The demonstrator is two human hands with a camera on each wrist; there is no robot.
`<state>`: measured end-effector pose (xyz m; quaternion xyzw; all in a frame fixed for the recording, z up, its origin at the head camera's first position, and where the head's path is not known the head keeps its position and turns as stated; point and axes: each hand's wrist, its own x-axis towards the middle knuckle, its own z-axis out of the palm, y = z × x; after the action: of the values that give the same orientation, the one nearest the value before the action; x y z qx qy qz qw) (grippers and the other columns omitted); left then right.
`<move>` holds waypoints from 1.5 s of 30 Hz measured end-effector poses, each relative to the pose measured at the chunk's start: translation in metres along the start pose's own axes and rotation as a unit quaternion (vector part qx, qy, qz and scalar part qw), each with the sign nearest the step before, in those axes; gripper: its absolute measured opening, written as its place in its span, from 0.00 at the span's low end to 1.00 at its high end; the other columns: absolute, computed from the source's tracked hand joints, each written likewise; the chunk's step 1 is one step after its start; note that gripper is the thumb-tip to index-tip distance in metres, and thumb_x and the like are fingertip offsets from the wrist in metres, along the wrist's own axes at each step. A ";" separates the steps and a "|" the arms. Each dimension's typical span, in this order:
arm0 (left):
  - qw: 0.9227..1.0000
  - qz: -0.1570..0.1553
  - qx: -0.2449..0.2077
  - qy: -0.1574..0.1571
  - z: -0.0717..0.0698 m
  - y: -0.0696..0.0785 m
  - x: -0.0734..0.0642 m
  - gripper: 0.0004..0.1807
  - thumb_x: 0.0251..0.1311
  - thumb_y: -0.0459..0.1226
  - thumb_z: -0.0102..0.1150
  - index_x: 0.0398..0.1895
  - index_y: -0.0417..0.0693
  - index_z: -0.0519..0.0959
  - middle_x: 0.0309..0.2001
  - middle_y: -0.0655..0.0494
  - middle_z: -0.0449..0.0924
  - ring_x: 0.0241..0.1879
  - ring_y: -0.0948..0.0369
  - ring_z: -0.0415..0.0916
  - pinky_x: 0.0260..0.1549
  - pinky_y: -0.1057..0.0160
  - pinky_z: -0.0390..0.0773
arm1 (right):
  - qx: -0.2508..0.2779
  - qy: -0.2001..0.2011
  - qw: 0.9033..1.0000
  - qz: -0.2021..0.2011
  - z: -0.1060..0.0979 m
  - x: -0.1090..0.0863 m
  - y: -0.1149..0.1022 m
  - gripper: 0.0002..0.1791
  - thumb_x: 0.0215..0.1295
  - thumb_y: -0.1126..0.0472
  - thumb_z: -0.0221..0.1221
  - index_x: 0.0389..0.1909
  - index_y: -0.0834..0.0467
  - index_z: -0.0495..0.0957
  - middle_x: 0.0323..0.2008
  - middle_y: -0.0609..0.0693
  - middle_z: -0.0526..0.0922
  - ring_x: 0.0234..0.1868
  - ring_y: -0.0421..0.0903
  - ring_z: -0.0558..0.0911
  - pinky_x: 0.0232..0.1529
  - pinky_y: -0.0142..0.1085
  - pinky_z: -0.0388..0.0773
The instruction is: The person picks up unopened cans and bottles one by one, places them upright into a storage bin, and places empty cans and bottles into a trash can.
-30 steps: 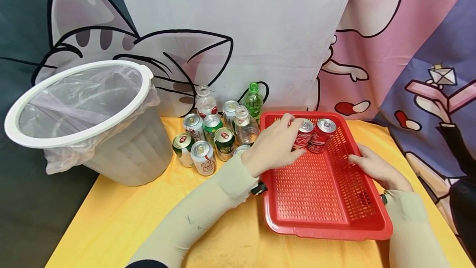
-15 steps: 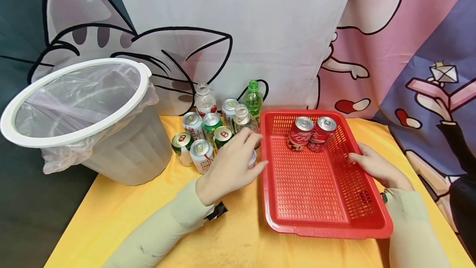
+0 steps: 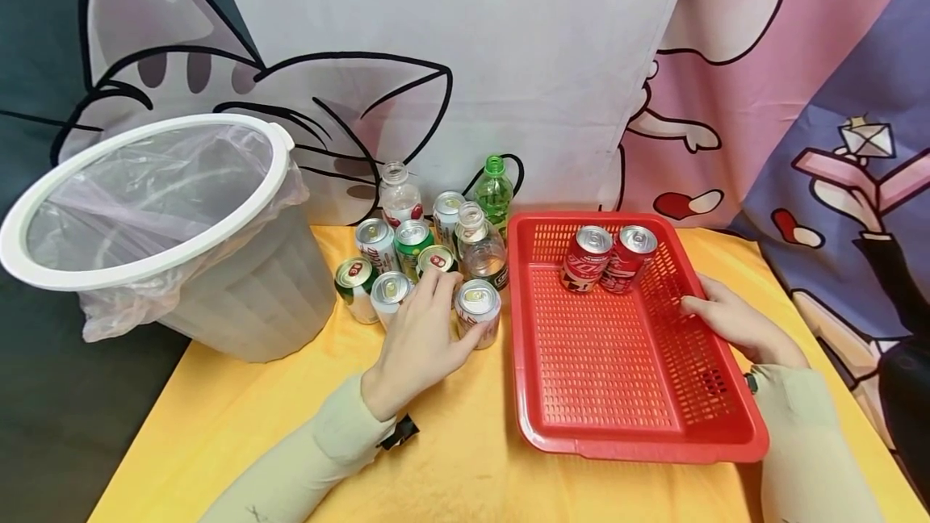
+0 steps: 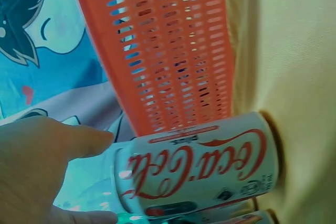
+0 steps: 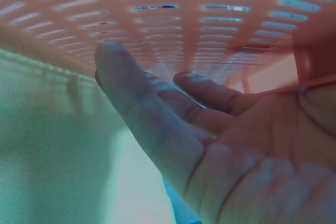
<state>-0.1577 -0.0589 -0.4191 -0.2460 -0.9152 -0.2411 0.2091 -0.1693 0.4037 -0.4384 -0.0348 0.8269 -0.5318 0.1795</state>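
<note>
My left hand (image 3: 420, 345) reaches over the yellow cloth beside a white Coca-Cola can (image 3: 477, 315), fingers spread and holding nothing. In the left wrist view the thumb (image 4: 89, 141) is near the top end of that can (image 4: 202, 166). With the thumb over its right rim and the fingers outside, my right hand (image 3: 737, 325) holds a red plastic basket (image 3: 603, 378). The right wrist view shows the fingers (image 5: 142, 100) against its slotted wall (image 5: 157, 30). Two red cans, one left (image 3: 585, 263) and one right (image 3: 628, 263), stand upright at the basket's back.
Several cans crowd left of the basket, including a green-and-gold can (image 3: 356, 290) and a green can (image 3: 413, 244). Behind them are a green bottle (image 3: 495, 194) and clear bottles (image 3: 481, 253). A grey lined bin (image 3: 269, 297) stands at far left, before a printed curtain (image 3: 545, 79).
My left hand has left the red cans, come out of the basket and moved left and down to the group of cans. The right hand stays on the rim.
</note>
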 end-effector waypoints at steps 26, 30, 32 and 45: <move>0.999 -0.031 -0.007 -0.009 0.029 -0.007 -0.007 0.32 0.52 0.54 0.75 0.52 0.45 0.74 0.42 0.54 0.73 0.37 0.56 0.78 0.35 0.54 0.82 | -0.004 -0.001 1.000 0.011 0.001 -0.002 -0.001 0.33 0.77 0.66 0.47 0.77 0.67 0.48 0.57 0.74 0.75 0.40 0.54 0.91 0.38 0.50 0.89; 0.999 -0.032 -0.016 -0.013 0.027 -0.007 -0.009 0.33 0.52 0.53 0.76 0.53 0.46 0.74 0.42 0.53 0.73 0.37 0.57 0.77 0.36 0.54 0.82 | -0.005 -0.001 1.000 0.013 0.001 -0.002 -0.002 0.33 0.77 0.66 0.47 0.77 0.68 0.47 0.58 0.75 0.74 0.40 0.54 0.91 0.38 0.50 0.89; 0.999 -0.032 -0.021 -0.014 0.026 -0.007 -0.011 0.33 0.52 0.53 0.76 0.54 0.46 0.74 0.43 0.53 0.73 0.37 0.57 0.77 0.37 0.54 0.82 | -0.004 -0.002 1.000 0.013 0.001 -0.002 -0.002 0.33 0.76 0.66 0.47 0.77 0.68 0.47 0.58 0.76 0.74 0.40 0.53 0.91 0.38 0.50 0.89; 0.999 -0.027 -0.036 -0.012 0.023 -0.007 -0.013 0.35 0.49 0.52 0.79 0.55 0.46 0.74 0.44 0.53 0.73 0.39 0.58 0.77 0.40 0.55 0.82 | -0.006 0.000 1.000 0.013 0.001 -0.002 -0.001 0.33 0.77 0.66 0.47 0.77 0.69 0.48 0.58 0.76 0.74 0.40 0.52 0.91 0.38 0.49 0.89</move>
<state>-0.1570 -0.0563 -0.4461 -0.2312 -0.9147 -0.2763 0.1829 -0.1678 0.4026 -0.4371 -0.0257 0.8306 -0.5243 0.1860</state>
